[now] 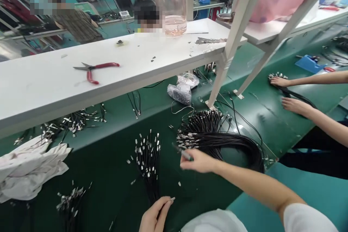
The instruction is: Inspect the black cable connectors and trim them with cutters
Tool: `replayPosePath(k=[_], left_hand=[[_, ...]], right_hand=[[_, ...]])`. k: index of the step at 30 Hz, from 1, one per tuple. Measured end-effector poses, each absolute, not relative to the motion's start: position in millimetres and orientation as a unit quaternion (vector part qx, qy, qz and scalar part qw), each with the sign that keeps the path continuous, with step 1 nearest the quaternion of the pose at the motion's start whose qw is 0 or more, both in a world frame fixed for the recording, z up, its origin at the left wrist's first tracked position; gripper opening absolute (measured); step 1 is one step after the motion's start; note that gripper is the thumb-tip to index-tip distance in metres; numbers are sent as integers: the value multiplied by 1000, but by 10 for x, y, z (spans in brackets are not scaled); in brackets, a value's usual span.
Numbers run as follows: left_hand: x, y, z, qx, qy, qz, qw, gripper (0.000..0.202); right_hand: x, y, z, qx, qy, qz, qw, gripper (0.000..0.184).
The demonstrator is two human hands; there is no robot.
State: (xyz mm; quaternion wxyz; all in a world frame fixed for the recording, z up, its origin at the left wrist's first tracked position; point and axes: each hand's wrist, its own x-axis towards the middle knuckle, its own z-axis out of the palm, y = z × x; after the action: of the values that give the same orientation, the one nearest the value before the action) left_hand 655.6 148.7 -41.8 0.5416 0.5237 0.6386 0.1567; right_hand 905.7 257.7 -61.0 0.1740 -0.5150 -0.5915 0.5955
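My left hand (156, 214) is closed at the bottom middle, pinching a small pale cap-like piece (173, 199) at its fingertips. Just beyond it, a bundle of black cables (149, 163) with whitish and metal ends fans out on the green table. Closed around a slim grey pen-like tool (187, 155), my right hand (198, 160) is raised over the table; the tool's dark tip is blurred. Beside that hand, a large bundle of black cables (239, 145) curves away to the right, its pale-capped ends (187, 139) pointing left. Several loose pale pieces (179, 183) lie nearby.
Red-handled cutters (94, 67) and a clear jug (175, 18) stand on the raised white shelf (40, 87). Below are plastic bags (181, 92), a white cloth (32, 170) and another cable bundle (70, 203). A co-worker's hands (296, 106) handle cables at right.
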Motion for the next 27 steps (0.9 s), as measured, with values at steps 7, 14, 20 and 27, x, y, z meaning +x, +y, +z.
replayPosePath(k=[7, 14, 20, 27], left_hand=[[6561, 795, 41, 640, 558, 138, 511, 34], [6226, 461, 92, 659, 518, 153, 523, 32], [5861, 309, -72, 542, 478, 143, 677, 38], [6050, -73, -64, 505, 421, 183, 732, 42]], right_hand=[[8575, 989, -169, -468, -590, 621, 218, 15], [8579, 566, 283, -484, -589, 577, 293, 7], [8869, 477, 597, -471, -499, 595, 418, 19], [9198, 592, 390, -495, -343, 609, 516, 34]])
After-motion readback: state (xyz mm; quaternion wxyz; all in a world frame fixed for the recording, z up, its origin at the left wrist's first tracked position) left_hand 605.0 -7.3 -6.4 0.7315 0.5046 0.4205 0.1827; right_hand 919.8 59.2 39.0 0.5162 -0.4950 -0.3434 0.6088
